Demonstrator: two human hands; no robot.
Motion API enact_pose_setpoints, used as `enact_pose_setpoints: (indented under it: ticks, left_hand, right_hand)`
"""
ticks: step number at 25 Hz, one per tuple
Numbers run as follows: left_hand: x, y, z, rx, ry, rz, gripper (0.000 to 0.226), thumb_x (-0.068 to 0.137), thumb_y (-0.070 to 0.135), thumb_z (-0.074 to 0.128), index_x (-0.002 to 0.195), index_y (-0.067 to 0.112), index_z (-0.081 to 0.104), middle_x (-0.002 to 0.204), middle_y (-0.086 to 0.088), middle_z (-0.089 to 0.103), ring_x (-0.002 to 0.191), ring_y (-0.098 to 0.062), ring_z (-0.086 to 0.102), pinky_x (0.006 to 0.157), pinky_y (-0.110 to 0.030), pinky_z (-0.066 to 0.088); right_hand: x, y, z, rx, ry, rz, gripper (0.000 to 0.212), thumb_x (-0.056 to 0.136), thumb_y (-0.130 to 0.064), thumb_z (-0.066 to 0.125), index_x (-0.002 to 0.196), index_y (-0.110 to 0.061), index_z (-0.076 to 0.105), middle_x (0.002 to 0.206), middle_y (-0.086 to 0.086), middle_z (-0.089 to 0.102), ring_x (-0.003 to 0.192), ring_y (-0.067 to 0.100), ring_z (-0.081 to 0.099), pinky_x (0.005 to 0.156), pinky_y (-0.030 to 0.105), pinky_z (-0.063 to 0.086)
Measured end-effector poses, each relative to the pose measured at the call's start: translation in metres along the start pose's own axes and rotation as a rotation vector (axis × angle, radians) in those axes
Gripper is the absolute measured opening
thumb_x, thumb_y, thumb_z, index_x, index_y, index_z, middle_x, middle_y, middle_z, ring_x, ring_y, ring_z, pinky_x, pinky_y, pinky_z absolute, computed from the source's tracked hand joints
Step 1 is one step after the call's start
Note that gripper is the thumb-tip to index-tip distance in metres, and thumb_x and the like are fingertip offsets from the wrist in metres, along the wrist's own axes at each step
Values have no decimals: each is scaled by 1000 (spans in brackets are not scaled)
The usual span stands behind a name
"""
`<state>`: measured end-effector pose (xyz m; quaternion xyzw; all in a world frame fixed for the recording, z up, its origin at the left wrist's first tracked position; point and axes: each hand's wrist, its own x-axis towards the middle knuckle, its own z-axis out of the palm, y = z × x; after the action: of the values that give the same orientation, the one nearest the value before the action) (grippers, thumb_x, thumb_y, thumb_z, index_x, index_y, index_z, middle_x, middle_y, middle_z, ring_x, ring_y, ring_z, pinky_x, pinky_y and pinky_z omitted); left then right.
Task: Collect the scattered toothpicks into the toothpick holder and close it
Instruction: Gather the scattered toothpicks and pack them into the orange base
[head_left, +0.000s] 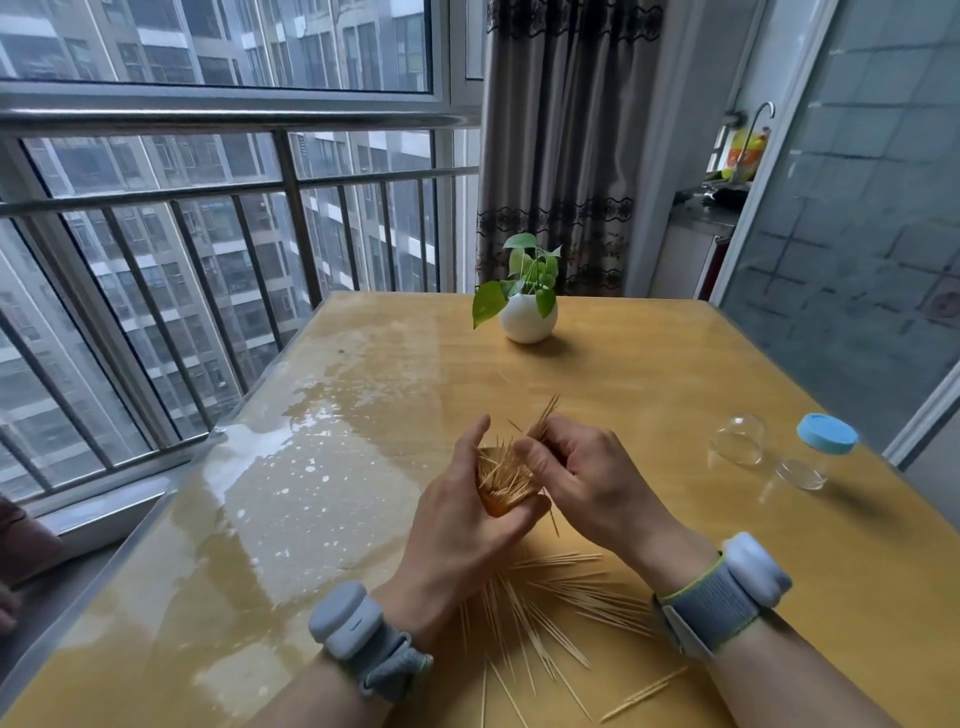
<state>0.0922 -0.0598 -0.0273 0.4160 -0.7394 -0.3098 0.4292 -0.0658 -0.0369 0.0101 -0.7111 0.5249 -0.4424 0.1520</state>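
— Where is the toothpick holder (500, 506)?
— Over the middle of the desk (363, 467). The left grip (457, 519) is curled round its brown body. It is crammed with toothpicks bristling from the mouth. Whether it rests on the desk, I cannot tell.

— And the right grip (587, 478)?
— It is pinching a bundle of toothpicks (543, 421) just beside the holder's mouth, with the tips fanning toward the far edge.

— Any loose ones?
— Scattered toothpicks (545, 608) lie on the desk near the near edge, beneath both wrists. A few lie toward the near right corner.

— Anything else?
— A clear dome (740, 439) and a blue-capped jar (821, 447) stand near the right edge, well apart from the grips. A white potted plant (527, 322) stands by the far edge.
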Motion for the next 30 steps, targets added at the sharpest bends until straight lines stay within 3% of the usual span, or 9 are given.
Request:
enact_pose_setpoints:
  ticks: [5,10,14,18,20,22,24,27,30]
  left_hand:
    - [-1,-1,3,10,-26,35,85,72,56,72,145,27,39,102,7,72,91,-7,69,82,-30,55]
    - [-2,0,6,67,-20,60,88,73,44,68,151,25,33,92,6,66,79,-19,63,63,-13,42]
    - [-2,-2,5,40,-16,73,99,74,50,67,157,25,19,91,7,66,75,-10,63,67,-15,44]
    - [-3,-3,6,45,10,103,99,74,48,66,157,27,17,93,6,67,75,-12,65,67,-19,46]
    - [-4,-4,6,47,6,100,101,73,52,65,157,27,15,99,4,68,80,-13,66,70,-21,48]
    - [-4,-4,4,44,-5,80,105,71,62,63,157,26,13,105,-2,70,87,-16,67,73,-18,47]
    - [-4,-2,4,46,-15,64,108,71,65,64,158,28,11,101,-2,69,86,-18,66,71,-15,43]
    - [-5,0,4,66,-46,79,109,74,57,71,158,28,8,81,12,57,74,-7,57,69,-13,41]
    - [-5,-2,5,82,-64,101,111,72,58,70,158,31,4,90,10,63,82,-8,63,77,-23,51]
  right_hand:
    - [1,7,5,-235,40,-24,44,98,-45,33,87,-13,61,81,-1,56,78,18,55,70,45,47]
    - [-4,1,16,-236,-45,34,55,95,-45,27,120,-14,64,110,3,58,109,19,54,95,37,46]
    - [-3,-5,10,-114,-137,115,71,90,-51,26,148,-12,40,148,1,44,137,10,38,113,23,30]
    - [-5,-8,10,-172,-236,101,73,91,-52,22,154,-14,27,160,1,28,146,6,21,114,9,11]
    - [-6,-8,11,-158,-225,104,72,93,-52,23,156,-17,19,162,-3,20,148,2,15,113,8,8]
    - [-5,-7,7,-49,-137,93,70,94,-52,27,157,-21,19,161,-11,19,147,-3,15,116,14,15]
    - [-3,-8,1,-59,-46,40,61,95,-45,36,150,-19,37,154,-10,36,141,-4,30,114,17,27]
    - [-2,-9,-2,-59,116,20,24,97,-33,58,115,-20,67,115,-11,66,107,-6,57,86,18,48]
    - [0,-11,-6,-26,151,46,13,93,-30,64,90,-19,71,87,-16,65,87,6,61,74,28,49]
